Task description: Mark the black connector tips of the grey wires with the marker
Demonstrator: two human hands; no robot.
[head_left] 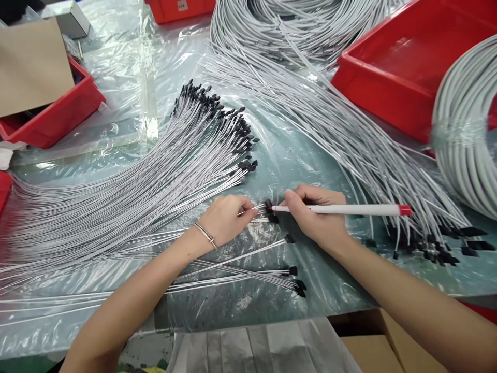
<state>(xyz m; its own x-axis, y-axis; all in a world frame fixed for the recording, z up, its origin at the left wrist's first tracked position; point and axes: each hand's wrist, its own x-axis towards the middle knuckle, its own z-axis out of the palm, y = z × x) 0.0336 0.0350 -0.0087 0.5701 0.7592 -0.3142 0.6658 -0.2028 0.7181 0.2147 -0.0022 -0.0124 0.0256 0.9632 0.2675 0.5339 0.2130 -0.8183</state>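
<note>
My left hand point(229, 218), with a bracelet at its wrist, pinches a few thin grey cables near their black connectors point(270, 208). A white pen with a red end cap point(357, 210) is held in my right hand point(320, 215), and its red tip meets those connectors. Below my hands, several loose cables end in black connectors point(298, 286). A large fan of grey cables point(147, 191) with black connectors spreads to the left. Another bundle point(349, 129) runs down to black connectors at the right.
A red bin with cardboard on it point(58, 122) sits at the left. A big red bin point(380, 77) and a cable coil point(458, 124) are at the right. More coiled cable point(240, 26) lies at the back. Plastic film covers the table point(248, 305).
</note>
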